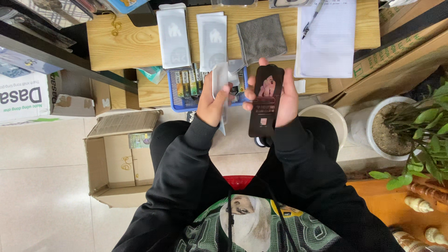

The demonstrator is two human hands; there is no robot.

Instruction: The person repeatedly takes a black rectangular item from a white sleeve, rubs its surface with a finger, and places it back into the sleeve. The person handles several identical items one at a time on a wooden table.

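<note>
Right hand point(284, 100) is holding a black flat packet point(266, 100) showing pinkish print and a small pale square. Left hand point(212, 100) is gripping a white sleeve point(220, 86). Black sleeves are covering both arms. Blue basket point(175, 98) is showing yellow, green and black packs. Grey cloth point(261, 37) is lying on the light wooden table point(135, 44). White paper sheet point(326, 42), brown cardboard box point(119, 158), white plant pot point(366, 126) holding green leaves.

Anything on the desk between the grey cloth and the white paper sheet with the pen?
Nothing: head view shows bare wood between the grey cloth and the white paper sheet.
</note>
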